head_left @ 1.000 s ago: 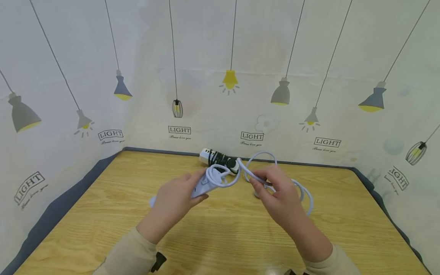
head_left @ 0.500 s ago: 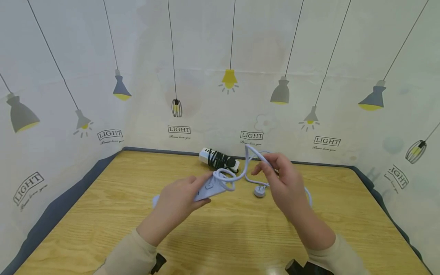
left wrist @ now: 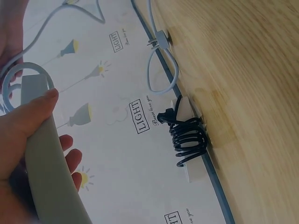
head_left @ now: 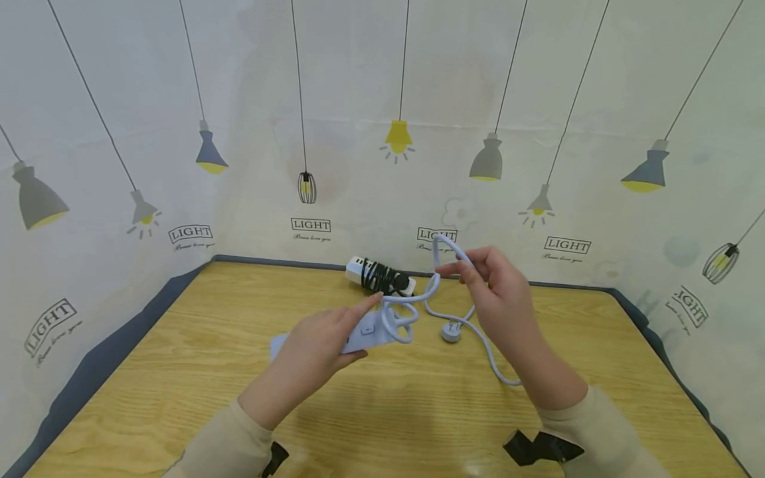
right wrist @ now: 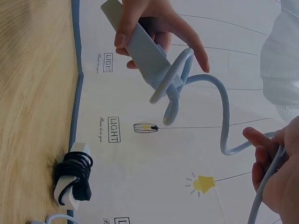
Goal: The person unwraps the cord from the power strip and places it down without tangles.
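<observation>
A white power strip [head_left: 364, 335] is held above the table in my left hand [head_left: 313, 342], thumb on one face and fingers round the other side. Its white cord [head_left: 430, 290] loops loosely at the strip's end, near the left fingertips. Away to the right, my right hand [head_left: 499, 292] pinches the cord between thumb and fingers, and a bend of it rises above them. From there the cord drops to the table, where its plug [head_left: 451, 331] lies with the pins showing. In the right wrist view the cord [right wrist: 225, 116] runs slack between both hands.
A second white power strip [head_left: 357, 271], wrapped in its black cord [head_left: 382, 279], lies at the table's back edge. Behind the wooden table [head_left: 382, 411] hangs a pale cloth [head_left: 358, 133] printed with lamps.
My right hand has moved up and slightly right, drawing the cord away from the strip and raising its bend. The loops at the strip's end have loosened; the plug has come into sight.
</observation>
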`<state>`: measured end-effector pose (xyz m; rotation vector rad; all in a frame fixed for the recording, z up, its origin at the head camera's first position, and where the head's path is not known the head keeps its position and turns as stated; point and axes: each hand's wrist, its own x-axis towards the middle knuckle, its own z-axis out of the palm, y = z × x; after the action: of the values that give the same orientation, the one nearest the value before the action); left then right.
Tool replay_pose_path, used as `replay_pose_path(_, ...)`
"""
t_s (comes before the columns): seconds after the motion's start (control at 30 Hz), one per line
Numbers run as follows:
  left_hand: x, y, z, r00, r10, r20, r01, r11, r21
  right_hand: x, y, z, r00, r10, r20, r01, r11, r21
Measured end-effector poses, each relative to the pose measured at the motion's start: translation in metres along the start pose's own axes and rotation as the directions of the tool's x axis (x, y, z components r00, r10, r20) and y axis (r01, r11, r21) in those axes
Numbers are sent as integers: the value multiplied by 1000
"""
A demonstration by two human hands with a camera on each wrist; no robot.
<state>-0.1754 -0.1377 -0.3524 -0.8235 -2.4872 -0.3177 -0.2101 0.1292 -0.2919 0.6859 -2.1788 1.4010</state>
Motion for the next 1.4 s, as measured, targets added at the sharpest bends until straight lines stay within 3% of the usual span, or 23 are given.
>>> replay_pose_path(0.2, -1, -2, 0, 993, 101, -56, -100, 995, 27, 10, 8, -8, 999, 42, 26, -40, 996, -78)
replay_pose_path(0.5, -5, -5, -6, 980, 141, -138, -137, 990, 39, 19, 31, -24, 992, 100, 80, -84, 979, -184)
replay_pose_path(0.93, -5, -10, -12, 975, 113, -189, -110, 994, 28, 16, 57, -47, 966, 217, 141, -174, 948, -266)
replay_pose_path(1.4, -9, -20, -15, 984, 41, -174, -33, 998, 50, 8, 87, -74, 956, 241, 167, -159, 904, -396)
